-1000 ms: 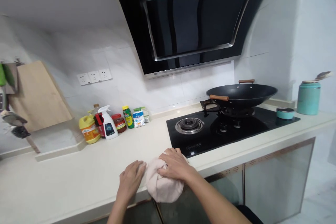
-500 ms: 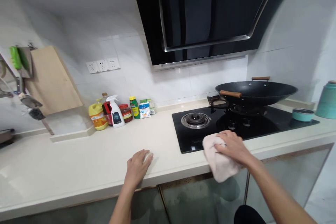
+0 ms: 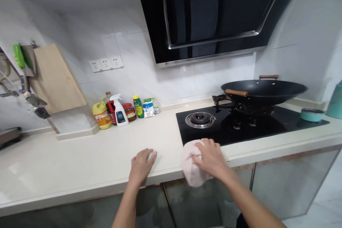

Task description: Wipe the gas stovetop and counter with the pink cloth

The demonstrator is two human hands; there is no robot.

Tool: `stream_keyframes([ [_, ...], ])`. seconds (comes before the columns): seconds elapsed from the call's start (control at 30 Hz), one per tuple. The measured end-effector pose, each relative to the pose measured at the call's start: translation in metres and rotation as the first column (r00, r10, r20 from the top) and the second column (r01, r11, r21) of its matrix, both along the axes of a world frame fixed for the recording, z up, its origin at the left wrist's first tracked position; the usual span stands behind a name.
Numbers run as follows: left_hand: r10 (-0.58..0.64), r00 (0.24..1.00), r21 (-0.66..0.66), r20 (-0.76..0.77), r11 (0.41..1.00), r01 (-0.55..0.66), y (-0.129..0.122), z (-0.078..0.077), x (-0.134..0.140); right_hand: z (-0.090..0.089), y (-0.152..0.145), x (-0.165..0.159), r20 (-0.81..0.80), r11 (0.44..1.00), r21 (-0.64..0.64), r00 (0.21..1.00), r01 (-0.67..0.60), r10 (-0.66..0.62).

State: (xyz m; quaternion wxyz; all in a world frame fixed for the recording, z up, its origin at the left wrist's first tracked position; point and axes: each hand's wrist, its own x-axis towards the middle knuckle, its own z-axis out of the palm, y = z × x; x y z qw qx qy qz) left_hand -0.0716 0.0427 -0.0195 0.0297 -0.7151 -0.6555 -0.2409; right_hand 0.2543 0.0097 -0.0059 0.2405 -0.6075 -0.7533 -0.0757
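Observation:
A pale pink cloth [image 3: 192,171] is gripped under my right hand [image 3: 211,156], pressed at the front left corner of the black gas stove [image 3: 213,135]. Part of the cloth hangs over the front edge of the white countertop [image 3: 162,142]. My left hand [image 3: 143,164] rests on the countertop near that edge, left of the cloth, with its fingers loosely apart and nothing in them. Its palm side is hidden.
A black wok [image 3: 264,92] with wooden handles sits on the right burner. Beside it is a teal bowl [image 3: 312,114]. Against the wall stand a spray bottle [image 3: 119,112], a yellow jug [image 3: 102,117] and several condiments. A range hood [image 3: 208,14] hangs above; a cutting board [image 3: 57,82] hangs at left.
My right hand has slid the cloth leftward along the stove's front edge to its left corner. My left hand has stayed almost in place. The view has shifted slightly.

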Motion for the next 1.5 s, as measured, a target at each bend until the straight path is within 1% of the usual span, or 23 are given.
stream_keyframes([
  [0.1,0.000,1.000,0.003,-0.007,1.000,0.000,0.001,0.000,-0.001,0.002,-0.002,-0.048,-0.025,0.983,-0.005,0.983,-0.185,0.184],
  [0.17,-0.007,1.000,0.007,-0.011,1.000,0.007,0.001,0.000,-0.001,0.002,-0.003,-0.064,-0.032,0.958,-0.009,0.958,-0.286,0.285],
  [0.3,-0.011,1.000,0.010,-0.007,1.000,0.011,0.000,-0.001,0.000,-0.001,-0.010,-0.064,-0.017,0.931,-0.013,0.931,-0.366,0.365],
  [0.37,-0.003,1.000,0.015,-0.002,1.000,0.003,0.000,-0.001,0.000,0.000,-0.014,-0.058,-0.056,0.916,-0.010,0.915,-0.402,0.400],
  [0.43,0.002,1.000,0.021,0.000,1.000,-0.002,0.001,-0.002,0.000,0.004,-0.014,-0.051,-0.191,0.888,-0.025,0.874,-0.460,0.447],
  [0.5,-0.003,1.000,0.028,0.004,1.000,0.003,0.001,-0.003,-0.001,0.010,-0.007,-0.044,-0.436,0.850,-0.050,0.777,-0.525,0.454],
  [0.57,-0.011,1.000,0.031,0.007,0.999,0.011,0.001,-0.003,-0.002,0.016,0.008,-0.033,-0.675,0.825,-0.054,0.630,-0.562,0.384],
  [0.6,-0.015,1.000,0.031,0.008,0.999,0.015,0.001,-0.003,-0.002,0.018,0.017,-0.026,-0.747,0.829,-0.054,0.573,-0.557,0.337],
  [0.63,-0.017,1.000,0.029,0.009,0.999,0.017,0.001,-0.002,-0.002,0.019,0.027,-0.018,-0.781,0.848,-0.062,0.554,-0.526,0.287],
  [0.67,-0.020,1.000,0.025,0.010,0.999,0.019,0.001,-0.002,-0.003,0.018,0.037,-0.007,-0.780,0.878,-0.080,0.578,-0.472,0.240],
  [0.73,-0.021,1.000,0.024,0.012,1.000,0.021,0.001,-0.002,-0.002,0.014,0.055,0.017,-0.715,0.943,-0.133,0.688,-0.305,0.122],
  [0.83,-0.013,1.000,0.022,0.017,1.000,0.013,0.000,-0.002,-0.001,0.007,0.070,0.056,-0.674,0.966,-0.192,0.739,-0.175,0.000],
  [0.9,-0.008,1.000,0.015,0.020,1.000,0.008,0.000,-0.002,0.000,0.009,0.071,0.076,-0.654,0.972,-0.212,0.754,-0.102,-0.064],
  [0.97,-0.007,1.000,0.006,0.019,1.000,0.007,0.000,-0.001,0.000,0.019,0.065,0.085,-0.582,0.984,-0.176,0.802,0.038,-0.135],
  [1.03,-0.011,1.000,0.002,0.015,1.000,0.011,-0.001,-0.001,0.000,0.034,0.054,0.082,-0.485,0.989,-0.053,0.862,0.136,-0.145],
  [1.07,-0.013,1.000,0.001,0.013,1.000,0.013,-0.001,-0.001,0.000,0.041,0.049,0.076,-0.437,0.991,0.018,0.893,0.131,-0.109],
  [1.1,-0.016,1.000,0.001,0.011,1.000,0.016,-0.001,-0.001,0.000,0.046,0.045,0.068,-0.397,0.993,0.072,0.916,0.092,-0.056],
  [1.17,-0.021,1.000,0.004,0.010,1.000,0.021,-0.001,-0.001,0.000,0.049,0.040,0.047,-0.339,0.996,0.085,0.940,-0.005,0.033],
  [1.23,-0.020,1.000,0.011,0.010,1.000,0.020,-0.001,-0.001,0.000,0.040,0.040,0.026,-0.256,1.000,0.012,0.966,-0.008,0.011],
  [1.27,-0.017,1.000,0.012,0.011,1.000,0.017,-0.001,-0.001,0.000,0.034,0.042,0.016,-0.196,0.999,-0.027,0.980,0.019,-0.024],
  [1.33,-0.011,1.000,0.008,0.012,1.000,0.011,-0.001,-0.002,0.000,0.020,0.044,-0.001,-0.082,0.997,-0.064,0.996,0.039,-0.045],
  [1.4,-0.009,1.000,0.006,0.014,1.000,0.009,-0.001,-0.002,0.000,0.011,0.043,-0.017,-0.018,0.997,-0.075,1.000,-0.011,0.009],
  [1.5,-0.014,1.000,0.022,0.013,1.000,0.014,0.001,-0.002,-0.001,0.011,0.032,-0.049,0.020,0.987,-0.036,0.987,-0.156,0.156],
])
